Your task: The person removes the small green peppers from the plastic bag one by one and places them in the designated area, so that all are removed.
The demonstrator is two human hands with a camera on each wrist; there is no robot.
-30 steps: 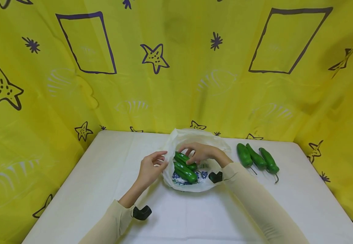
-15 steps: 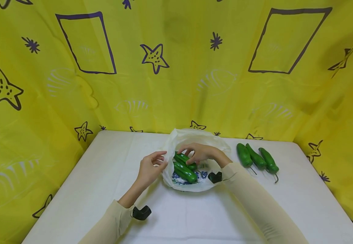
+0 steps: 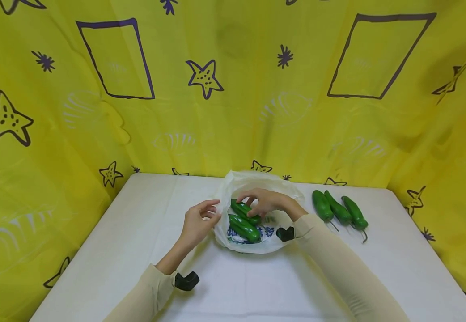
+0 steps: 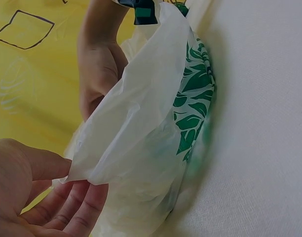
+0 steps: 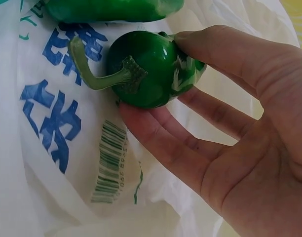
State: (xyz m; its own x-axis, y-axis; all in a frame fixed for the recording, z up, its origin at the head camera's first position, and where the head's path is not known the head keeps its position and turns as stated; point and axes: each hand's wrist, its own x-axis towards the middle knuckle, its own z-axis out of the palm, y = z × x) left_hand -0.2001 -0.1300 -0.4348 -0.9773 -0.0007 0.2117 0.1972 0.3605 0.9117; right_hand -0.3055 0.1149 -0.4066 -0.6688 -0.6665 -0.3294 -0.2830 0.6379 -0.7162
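Note:
A white plastic bag with blue lettering lies open-mouthed on the table. My left hand pinches its left rim between thumb and fingers, which the left wrist view shows up close on the bag. Inside the bag my right hand grips a green pepper, thumb on one side and fingers on the other. The pepper's curved stem faces the right wrist camera. Beside it in the bag is a second green pepper, touched by neither hand.
On the white table, right of the bag, lie three more green peppers side by side, stems toward me. A yellow curtain with drawn stars closes off the back and sides.
The gripped pepper has shifted slightly within the bag, and the gap between it and the second pepper looks wider. My left hand stays at the bag's rim.

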